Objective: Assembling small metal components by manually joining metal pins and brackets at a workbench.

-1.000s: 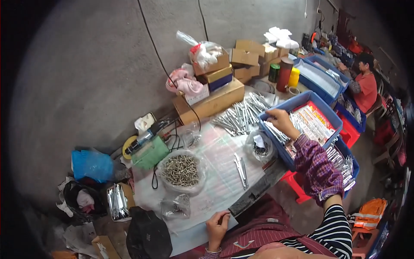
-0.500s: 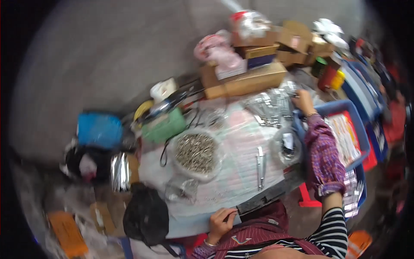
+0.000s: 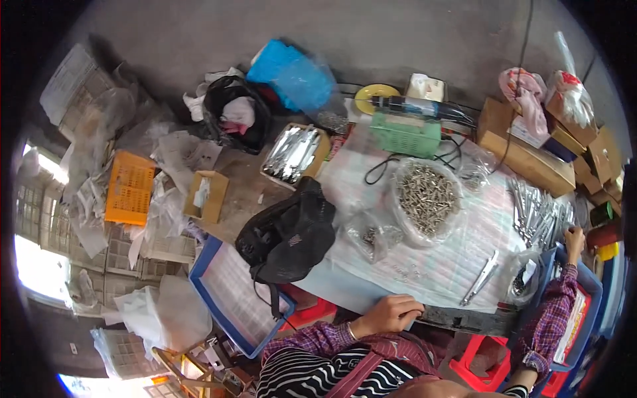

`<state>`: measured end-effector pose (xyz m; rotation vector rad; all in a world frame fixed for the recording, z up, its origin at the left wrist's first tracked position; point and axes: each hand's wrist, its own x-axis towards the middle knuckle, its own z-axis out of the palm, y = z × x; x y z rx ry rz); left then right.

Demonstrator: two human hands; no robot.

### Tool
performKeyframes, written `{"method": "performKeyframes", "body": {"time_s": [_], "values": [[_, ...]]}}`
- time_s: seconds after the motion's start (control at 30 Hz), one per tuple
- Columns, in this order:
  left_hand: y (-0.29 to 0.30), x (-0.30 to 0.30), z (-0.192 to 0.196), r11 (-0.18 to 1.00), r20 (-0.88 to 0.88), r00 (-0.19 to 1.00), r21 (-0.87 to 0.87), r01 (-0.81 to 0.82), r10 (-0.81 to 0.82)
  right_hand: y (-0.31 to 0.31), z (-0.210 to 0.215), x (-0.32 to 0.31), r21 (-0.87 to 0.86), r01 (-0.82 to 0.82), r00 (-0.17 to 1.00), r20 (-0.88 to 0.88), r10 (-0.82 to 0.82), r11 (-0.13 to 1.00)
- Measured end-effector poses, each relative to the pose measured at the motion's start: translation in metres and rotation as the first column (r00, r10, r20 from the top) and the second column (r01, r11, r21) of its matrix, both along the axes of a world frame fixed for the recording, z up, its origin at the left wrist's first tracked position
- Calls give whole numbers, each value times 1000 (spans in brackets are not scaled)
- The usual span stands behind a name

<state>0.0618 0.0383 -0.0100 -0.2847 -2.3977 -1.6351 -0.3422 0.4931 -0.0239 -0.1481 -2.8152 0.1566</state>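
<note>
Head view: cardboard boxes sit stacked along the far right of the work surface, long brown ones in front and smaller ones behind, with a pink bag and a clear bag holding something red on top. A blue plastic bag lies at the far middle, beside a black bag. An open box of silvery packets stands left of the white sheet, and a small brown box lies further left near an orange crate. A green case sits behind a clear bag of screws.

The right hand reaches to the pile of metal pieces at the right edge; these lie with long axes running from near to far, slightly fanned. Its fingers are curled at the pile's rim, but whether they pinch anything cannot be told. The left hand rests on the near edge of the white sheet, fingers bent together and pressed on the sheet, clamping nothing else. A slim metal tool lies diagonally between the hands.
</note>
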Motion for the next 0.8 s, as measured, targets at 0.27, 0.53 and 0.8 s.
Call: {"method": "performKeyframes", "body": {"time_s": [0.27, 0.53, 0.8], "values": [[-4, 0, -1, 999, 23, 999, 5, 39, -40, 3, -16, -19, 112, -73, 994, -75, 82, 991], [-150, -21, 115, 913, -73, 977, -347, -215, 202, 17, -17, -19, 85, -25, 1000, -14, 26, 996], [-375, -136, 112, 445, 120, 674, -831, -334, 729, 48, -23, -14, 37, -211, 974, -72, 213, 977]]}}
